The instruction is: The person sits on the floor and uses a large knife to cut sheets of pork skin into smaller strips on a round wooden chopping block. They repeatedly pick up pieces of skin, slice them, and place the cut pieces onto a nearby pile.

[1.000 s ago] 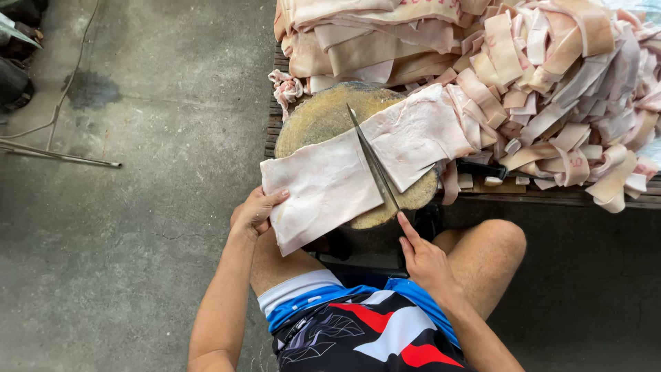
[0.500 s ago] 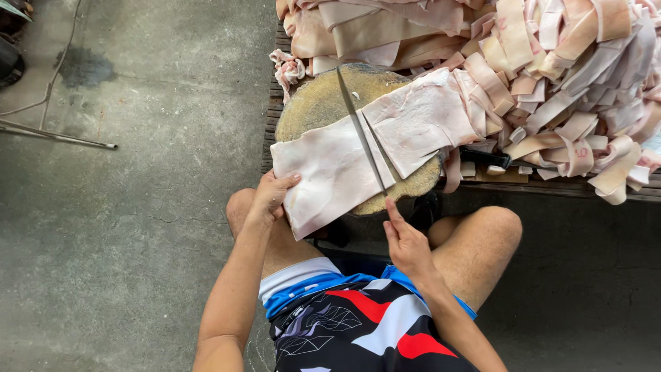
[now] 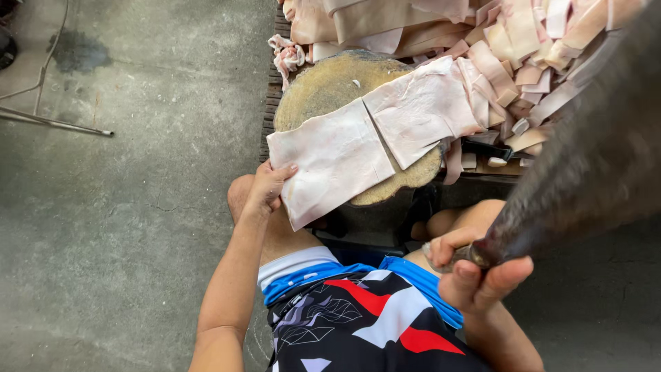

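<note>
Head view: our right hand [image 3: 475,272], fist closed around the raised cleaver [image 3: 585,158], has split the slab [image 3: 330,162]; at nine o'clock, left hand [image 3: 267,184] fingers pinch its edge.

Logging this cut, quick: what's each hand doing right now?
Left hand: gripping the edge of the pale pink cut meat slab.
Right hand: closed on the large dark raised cleaver.

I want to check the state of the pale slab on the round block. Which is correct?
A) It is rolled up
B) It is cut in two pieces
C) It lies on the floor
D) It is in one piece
B: a clear gap splits the pale slab across the round block.
</note>
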